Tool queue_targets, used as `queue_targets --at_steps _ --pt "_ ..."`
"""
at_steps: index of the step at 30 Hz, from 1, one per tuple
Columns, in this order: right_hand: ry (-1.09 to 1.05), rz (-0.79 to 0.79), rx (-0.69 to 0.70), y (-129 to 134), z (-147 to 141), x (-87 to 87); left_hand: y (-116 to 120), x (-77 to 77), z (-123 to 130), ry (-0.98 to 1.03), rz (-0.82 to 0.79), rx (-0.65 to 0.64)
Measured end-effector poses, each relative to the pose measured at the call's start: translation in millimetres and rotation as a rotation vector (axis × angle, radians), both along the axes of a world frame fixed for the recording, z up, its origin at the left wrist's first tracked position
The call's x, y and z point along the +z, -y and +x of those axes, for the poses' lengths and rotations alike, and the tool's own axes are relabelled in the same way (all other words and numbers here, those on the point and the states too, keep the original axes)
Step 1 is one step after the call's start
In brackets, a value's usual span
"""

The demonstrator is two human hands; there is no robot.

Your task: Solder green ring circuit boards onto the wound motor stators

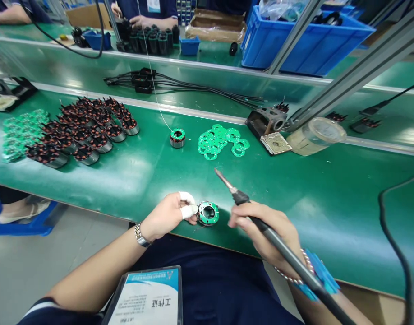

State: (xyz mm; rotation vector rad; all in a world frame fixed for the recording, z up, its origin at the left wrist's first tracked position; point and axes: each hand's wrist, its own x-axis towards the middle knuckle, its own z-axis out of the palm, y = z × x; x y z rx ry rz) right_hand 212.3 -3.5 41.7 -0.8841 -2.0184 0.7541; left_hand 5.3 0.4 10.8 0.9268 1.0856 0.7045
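My left hand [173, 212], with white covers on its thumb and a finger, pinches the left side of a motor stator [208, 213] near the table's front edge. A green ring-shaped circuit board lies on top of that stator. In my right hand [268, 230] is a soldering iron [242, 197], its tip up and to the left, apart from the stator. Farther back stands another stator [177, 138] with a green ring board on it; a thin strand of solder wire [154, 81] hangs down to it. Loose green ring boards [213, 141] lie to its right.
Many wound stators [81, 128] and a pile of green boards [22, 133] cover the left of the table. A soldering iron stand [268, 122] and a clear plastic tub [317, 136] stand back right. Behind are black cables [193, 85], a blue bin [295, 40] and co-workers.
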Motion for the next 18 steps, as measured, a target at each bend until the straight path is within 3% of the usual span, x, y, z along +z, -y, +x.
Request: queue_targets --at_steps 4,7,10,13,15,18 --pt "0.156 -0.017 0.306 -18.4 -8.4 -1.6 0.2 0.4 1.6 -0.019 0.034 -0.007" --pt "0.221 -0.07 0.427 -27.9 -12.8 -1.2 4.5 -1.5 -1.8 -0.095 0.106 -0.01" --pt "0.229 -0.089 0.429 -30.2 -13.5 -2.6 11.7 -5.5 -12.5 -0.307 0.388 -0.02" --pt "0.226 -0.084 0.409 -28.9 -12.7 -4.2 15.8 -8.5 -23.8 -0.547 0.74 -0.22" --pt "0.226 -0.073 0.397 -27.9 -12.3 -4.7 15.0 -8.4 -26.8 -0.632 0.857 -0.374" --pt "0.22 -0.047 0.368 -24.4 -13.2 -6.7 11.1 -4.5 -23.0 -0.677 0.903 -0.436"
